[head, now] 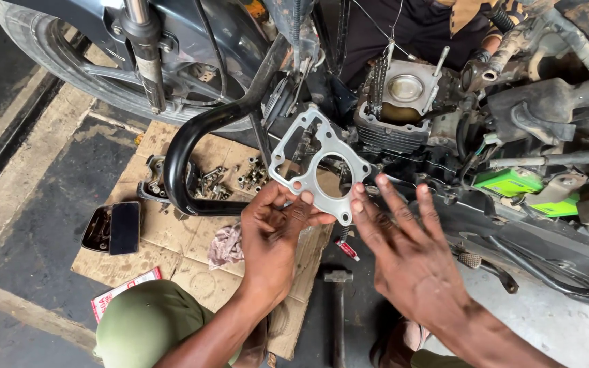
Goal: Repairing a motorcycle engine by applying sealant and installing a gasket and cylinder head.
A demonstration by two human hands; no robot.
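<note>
Gasket [318, 163] held up just in front of the cylinder [403, 102], below and left of its open bore. Left hand [277, 228] pinching the gasket's lower edge between thumb and fingertips; right hand [403, 252] released, fingers spread, fingertips touching its lower right corner. Probably the inspecting-and-aligning step; next move likely calls for matching bolt holes to the studs and laying it flat. Thin grey metal sheet, flat, one large round hole, smaller holes at the lobes. Finned, oily cylinder. Cardboard [192, 245] below, strewn with bolts [230, 180]; hammer [337, 307] beneath the gasket.
</note>
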